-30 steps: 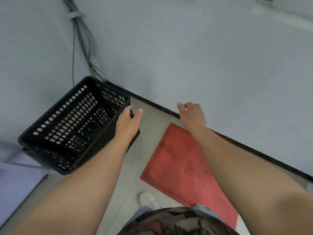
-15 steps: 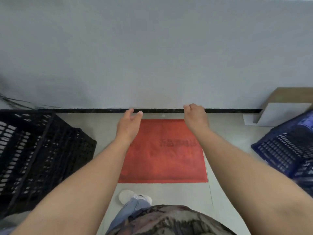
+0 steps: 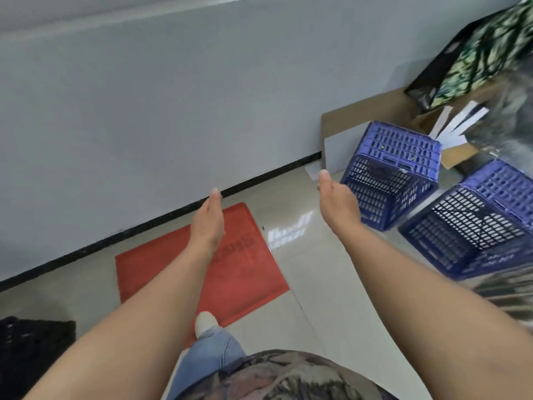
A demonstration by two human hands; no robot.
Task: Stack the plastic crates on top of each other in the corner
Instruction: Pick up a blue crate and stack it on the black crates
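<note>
Flanking blue crates (image 3: 395, 174): cardboard box (image 3: 366, 111), red mat (image 3: 245, 264).

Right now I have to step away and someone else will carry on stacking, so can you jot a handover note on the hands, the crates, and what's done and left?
Left hand: open and empty, over the red mat.
Right hand: open and empty, reaching toward the nearer blue crate.
Crates: that blue crate lies tipped on its side on the floor by the wall; a second blue crate sits to its right, also tilted. A black crate is at the lower left edge, mostly out of view.
Done: neither blue crate is stacked yet.
Left: pick up each blue crate and stack both in the corner.
</note>
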